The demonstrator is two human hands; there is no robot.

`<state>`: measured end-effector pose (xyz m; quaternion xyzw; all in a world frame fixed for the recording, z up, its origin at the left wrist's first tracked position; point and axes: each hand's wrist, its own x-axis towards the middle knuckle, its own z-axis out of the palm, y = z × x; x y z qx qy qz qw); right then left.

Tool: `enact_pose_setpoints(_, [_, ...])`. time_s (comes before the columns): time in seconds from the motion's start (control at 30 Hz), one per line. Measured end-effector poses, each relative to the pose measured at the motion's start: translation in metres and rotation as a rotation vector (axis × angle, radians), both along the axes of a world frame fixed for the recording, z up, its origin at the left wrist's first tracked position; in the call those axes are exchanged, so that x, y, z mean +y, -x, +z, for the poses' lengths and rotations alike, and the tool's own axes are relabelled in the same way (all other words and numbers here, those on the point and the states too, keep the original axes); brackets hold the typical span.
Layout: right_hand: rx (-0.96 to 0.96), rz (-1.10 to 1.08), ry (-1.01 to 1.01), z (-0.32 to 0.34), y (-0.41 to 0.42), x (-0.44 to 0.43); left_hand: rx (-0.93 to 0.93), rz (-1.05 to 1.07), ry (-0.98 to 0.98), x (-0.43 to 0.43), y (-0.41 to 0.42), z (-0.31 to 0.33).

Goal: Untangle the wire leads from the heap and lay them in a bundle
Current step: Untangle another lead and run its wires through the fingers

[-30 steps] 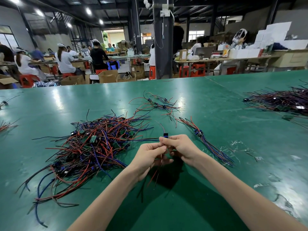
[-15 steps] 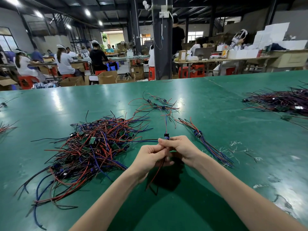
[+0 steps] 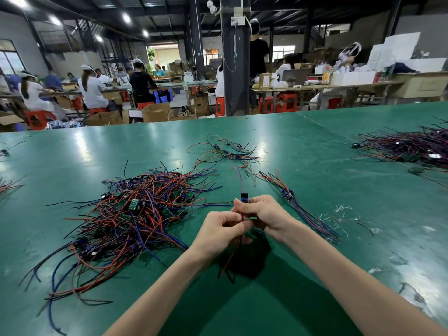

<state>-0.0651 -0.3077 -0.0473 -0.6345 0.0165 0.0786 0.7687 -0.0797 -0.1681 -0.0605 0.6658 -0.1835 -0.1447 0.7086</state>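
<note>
A tangled heap of red, blue and black wire leads (image 3: pixel 128 214) with small green boards lies on the green table, left of my hands. Both hands meet above the table just right of the heap. My left hand (image 3: pixel 219 230) and my right hand (image 3: pixel 260 213) pinch one wire lead (image 3: pixel 244 197), whose small dark component stands upright above my right fingers. Its red and blue wires run up toward the far side and hang down below my hands. A laid-out bundle of leads (image 3: pixel 300 204) lies just right of my right hand.
A smaller loose cluster of leads (image 3: pixel 226 154) lies farther back. Another large heap (image 3: pixel 412 146) sits at the right edge of the green table (image 3: pixel 315 154). Scraps of clear tape (image 3: pixel 344 214) dot the surface right of the bundle. People work at benches behind.
The lead's upper wires have straightened out toward the far side, and my hands have stayed together, shifting only slightly on the lead.
</note>
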Motion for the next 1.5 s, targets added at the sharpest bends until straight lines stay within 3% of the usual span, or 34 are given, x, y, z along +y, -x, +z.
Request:
enact_pose_setpoints(0.23, [0.000, -0.055, 0.014, 0.002, -0.003, -0.004, -0.017, -0.016, 0.051, -0.005, 0.006, 0.002])
enact_pose_setpoints(0.6, [-0.014, -0.104, 0.072, -0.001, -0.006, -0.008, -0.137, -0.007, -0.065, -0.002, 0.009, 0.008])
enact_pose_setpoints(1.5, [-0.027, -0.250, 0.118, 0.000, -0.011, -0.021, -0.119, -0.182, -0.162, -0.011, 0.033, 0.015])
